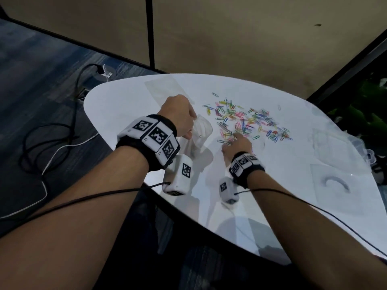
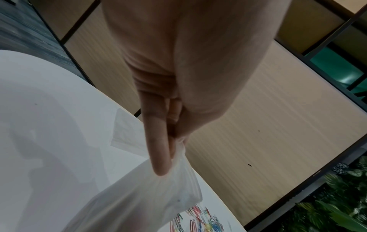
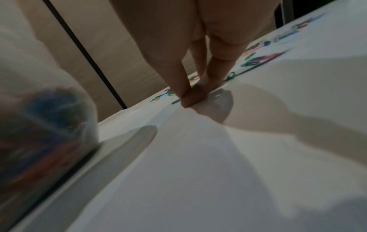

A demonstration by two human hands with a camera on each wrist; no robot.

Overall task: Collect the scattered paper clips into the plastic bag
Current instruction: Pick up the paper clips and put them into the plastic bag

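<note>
Several coloured paper clips (image 1: 247,120) lie scattered across the middle of the white table (image 1: 261,206). My left hand (image 1: 186,126) is raised left of the pile and pinches the rim of a clear plastic bag (image 1: 202,132), which hangs open toward the clips. The left wrist view shows the thumb and fingers (image 2: 160,157) clamped on the bag (image 2: 149,197). My right hand (image 1: 232,141) is at the pile's near edge. Its fingertips (image 3: 190,97) are drawn together on the table over clips (image 3: 256,61). Blurred coloured clips show inside the bag (image 3: 43,133).
More clear bags lie flat on the table: one at the back (image 1: 161,86), and two at the right (image 1: 330,147), of which the nearer (image 1: 335,183) holds a dark curved item. Cables (image 1: 52,143) trail over the floor at left. Plants (image 1: 360,114) stand at right.
</note>
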